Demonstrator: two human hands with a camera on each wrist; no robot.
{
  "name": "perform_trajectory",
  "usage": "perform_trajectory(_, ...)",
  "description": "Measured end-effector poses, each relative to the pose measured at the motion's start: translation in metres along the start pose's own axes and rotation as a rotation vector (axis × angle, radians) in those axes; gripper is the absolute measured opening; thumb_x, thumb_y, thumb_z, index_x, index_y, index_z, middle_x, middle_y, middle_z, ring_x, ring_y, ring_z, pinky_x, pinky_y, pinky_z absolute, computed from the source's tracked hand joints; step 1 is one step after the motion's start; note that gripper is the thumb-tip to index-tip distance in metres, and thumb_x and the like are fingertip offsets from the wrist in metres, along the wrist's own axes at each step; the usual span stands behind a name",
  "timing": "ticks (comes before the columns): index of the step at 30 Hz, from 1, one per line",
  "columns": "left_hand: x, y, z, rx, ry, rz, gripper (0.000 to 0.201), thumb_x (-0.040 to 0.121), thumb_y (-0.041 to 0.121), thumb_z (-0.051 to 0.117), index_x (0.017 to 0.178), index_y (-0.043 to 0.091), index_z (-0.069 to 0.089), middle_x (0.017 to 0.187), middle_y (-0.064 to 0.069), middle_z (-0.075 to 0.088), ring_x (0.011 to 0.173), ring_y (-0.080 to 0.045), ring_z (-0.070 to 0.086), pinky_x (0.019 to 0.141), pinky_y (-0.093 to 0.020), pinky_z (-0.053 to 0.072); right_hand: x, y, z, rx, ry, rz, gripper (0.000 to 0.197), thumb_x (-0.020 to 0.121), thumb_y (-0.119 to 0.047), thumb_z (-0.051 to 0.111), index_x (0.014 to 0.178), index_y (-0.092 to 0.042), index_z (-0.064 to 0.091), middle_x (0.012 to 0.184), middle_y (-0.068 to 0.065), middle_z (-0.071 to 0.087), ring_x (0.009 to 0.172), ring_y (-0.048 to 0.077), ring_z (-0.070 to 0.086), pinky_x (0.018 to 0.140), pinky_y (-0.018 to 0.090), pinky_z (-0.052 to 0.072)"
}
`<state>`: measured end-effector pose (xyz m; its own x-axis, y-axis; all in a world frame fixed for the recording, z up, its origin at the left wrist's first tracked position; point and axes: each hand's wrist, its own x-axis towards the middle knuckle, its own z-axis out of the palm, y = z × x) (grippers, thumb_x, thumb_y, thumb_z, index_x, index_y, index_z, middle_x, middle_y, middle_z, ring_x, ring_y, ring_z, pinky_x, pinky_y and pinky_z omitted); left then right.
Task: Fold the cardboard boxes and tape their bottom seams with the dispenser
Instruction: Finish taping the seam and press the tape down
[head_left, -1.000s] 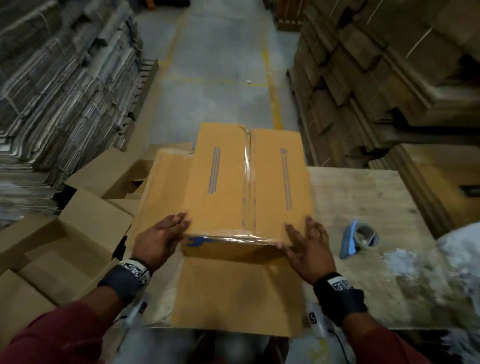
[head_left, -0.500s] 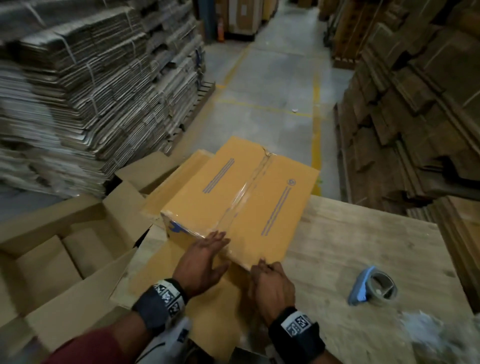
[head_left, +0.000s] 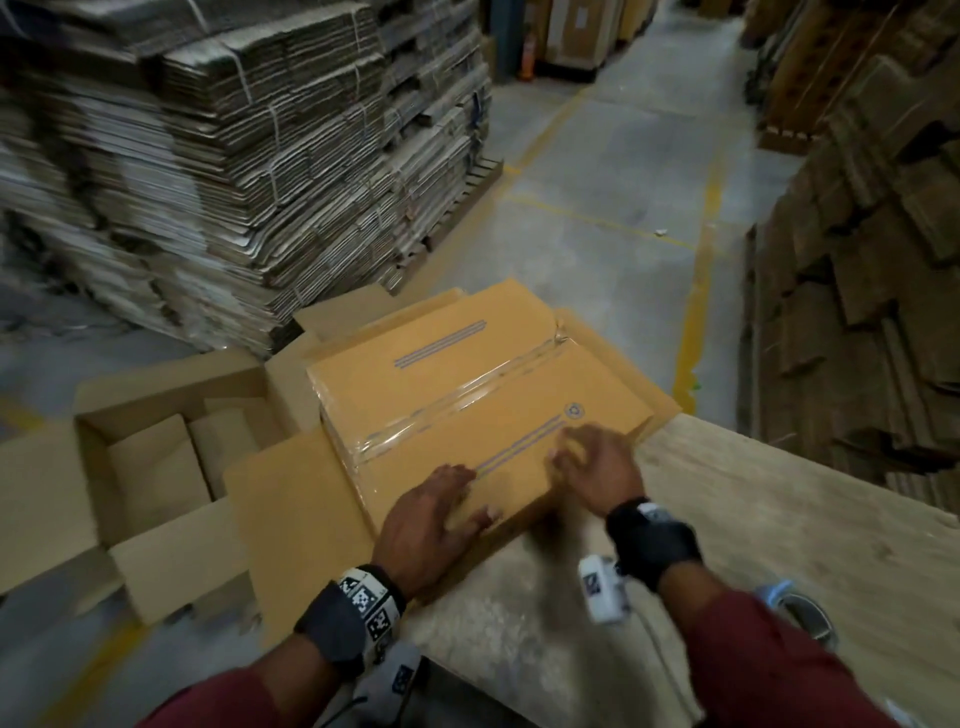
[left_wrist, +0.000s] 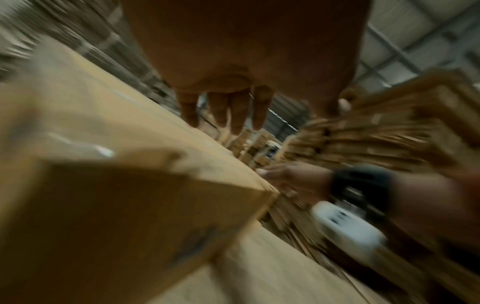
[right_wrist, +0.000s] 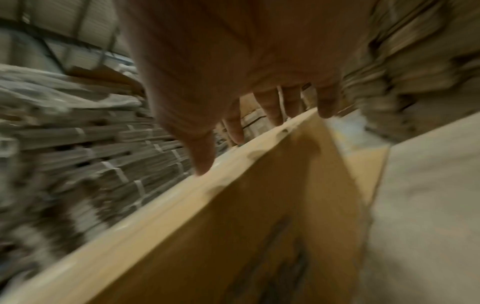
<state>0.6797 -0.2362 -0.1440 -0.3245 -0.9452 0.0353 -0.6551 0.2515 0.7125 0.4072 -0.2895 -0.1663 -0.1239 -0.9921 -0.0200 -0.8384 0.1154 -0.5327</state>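
A folded cardboard box (head_left: 431, 379) lies bottom up at the left edge of the wooden table (head_left: 753, 519). A strip of clear tape (head_left: 457, 408) runs along its seam, and its loose flaps spread out underneath. My left hand (head_left: 441, 512) lies flat on the near edge of the box top. My right hand (head_left: 592, 462) rests with spread fingers on the top near the right corner. In the blurred wrist views, the left hand's fingers (left_wrist: 233, 111) and the right hand's fingers (right_wrist: 259, 115) reach straight over the box (right_wrist: 233, 226). The blue tape dispenser (head_left: 805, 616) is partly hidden behind my right arm.
Open assembled boxes (head_left: 145, 467) stand on the floor just left of the table. Tall stacks of flat cardboard (head_left: 234, 156) rise at the left, with more stacks (head_left: 857, 312) at the right. A concrete aisle with yellow lines (head_left: 613, 208) runs between them.
The box has turned and slid left toward the table's left edge. Both hands moved from its near side onto the top, and the head view swung left.
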Motion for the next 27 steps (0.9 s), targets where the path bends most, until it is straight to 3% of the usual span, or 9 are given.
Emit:
perform_trajectory(2, -0.003, 0.020, 0.020, -0.024, -0.035, 0.114, 0.096, 0.078, 0.093, 0.048, 0.143, 0.023, 0.060, 0.152, 0.005, 0.053, 0.146, -0.005, 0.037, 0.120, -0.022, 0.027, 0.034, 0.031, -0.030, -0.202, -0.086, 0.217, 0.092, 0.073, -0.083, 0.058, 0.150, -0.034, 0.045, 0.159, 0.017, 0.033, 0.146, 0.037, 0.031, 0.111, 0.050, 0.036)
perform_trajectory(4, -0.004, 0.030, 0.044, 0.112, -0.130, 0.172, 0.091, 0.084, 0.084, 0.055, 0.152, 0.023, 0.050, 0.162, 0.002, 0.041, 0.152, -0.013, 0.030, 0.124, -0.033, 0.025, 0.056, 0.057, -0.043, -0.225, -0.174, 0.307, 0.125, 0.058, -0.090, 0.069, 0.160, -0.038, 0.019, 0.168, 0.015, 0.006, 0.153, 0.038, 0.011, 0.118, 0.054, 0.025)
perform_trajectory(7, 0.002, 0.015, 0.068, 0.328, -0.220, 0.095, 0.069, 0.098, 0.038, 0.058, 0.160, 0.023, 0.034, 0.171, 0.003, 0.020, 0.158, -0.018, 0.020, 0.128, -0.037, 0.013, 0.067, 0.075, -0.046, -0.052, -0.248, 0.262, 0.146, 0.038, -0.096, 0.070, 0.161, -0.037, 0.017, 0.161, 0.014, 0.027, 0.146, 0.034, 0.033, 0.118, 0.047, 0.034)
perform_trajectory(9, 0.003, -0.004, 0.065, 0.394, -0.265, 0.184, 0.077, 0.076, 0.015, 0.072, 0.150, 0.023, 0.052, 0.163, 0.003, 0.038, 0.147, -0.021, 0.044, 0.122, -0.045, 0.032, 0.057, 0.073, -0.044, -0.001, -0.260, 0.244, 0.126, 0.051, -0.086, 0.077, 0.158, -0.043, 0.027, 0.152, 0.014, 0.036, 0.140, 0.033, 0.043, 0.114, 0.044, 0.040)
perform_trajectory(11, 0.004, -0.024, 0.058, 0.518, -0.288, 0.272, 0.081, 0.058, 0.019, 0.084, 0.136, 0.028, 0.065, 0.149, 0.005, 0.057, 0.132, -0.021, 0.060, 0.106, -0.048, 0.052, 0.044, 0.074, -0.043, -0.009, -0.224, 0.241, 0.107, 0.060, -0.081, 0.077, 0.153, -0.048, 0.036, 0.146, 0.015, 0.042, 0.137, 0.032, 0.047, 0.112, 0.042, 0.042)
perform_trajectory(16, 0.024, -0.057, 0.001, 0.472, -0.272, 0.195, 0.062, 0.074, 0.017, 0.055, 0.132, 0.034, 0.069, 0.154, 0.010, 0.051, 0.143, -0.025, 0.049, 0.118, -0.040, 0.031, -0.003, 0.075, -0.033, -0.118, -0.202, 0.163, 0.088, 0.068, -0.090, 0.058, 0.146, -0.052, 0.045, 0.122, 0.010, 0.057, 0.121, 0.032, 0.058, 0.096, 0.040, 0.051)
perform_trajectory(21, 0.043, -0.083, -0.049, 0.427, -0.106, 0.001, 0.044, 0.070, 0.007, 0.057, 0.102, 0.027, 0.081, 0.133, 0.003, 0.070, 0.127, -0.033, 0.064, 0.098, -0.046, 0.055, -0.074, 0.037, 0.004, -0.286, -0.252, -0.061, 0.093, 0.076, -0.091, 0.017, 0.156, -0.045, 0.029, 0.115, 0.003, 0.053, 0.107, 0.028, 0.061, 0.082, 0.035, 0.050)
perform_trajectory(24, 0.050, -0.083, -0.050, 0.544, -0.145, -0.051, 0.015, 0.079, 0.021, 0.065, 0.092, 0.022, 0.074, 0.133, -0.004, 0.069, 0.119, -0.034, 0.066, 0.086, -0.044, 0.059, -0.099, 0.007, 0.031, -0.226, -0.221, -0.110, 0.082, 0.087, -0.076, 0.025, 0.159, -0.037, 0.027, 0.121, 0.003, 0.056, 0.109, 0.027, 0.061, 0.085, 0.034, 0.050)
perform_trajectory(27, 0.040, -0.071, -0.027, 0.604, -0.197, 0.060, 0.040, 0.083, 0.051, 0.047, 0.096, 0.022, 0.070, 0.126, -0.010, 0.067, 0.111, -0.035, 0.065, 0.082, -0.046, 0.055, -0.114, -0.031, 0.054, -0.173, -0.270, -0.090, 0.072, 0.096, -0.059, 0.044, 0.160, -0.034, 0.024, 0.130, 0.004, 0.054, 0.116, 0.028, 0.058, 0.091, 0.035, 0.048)
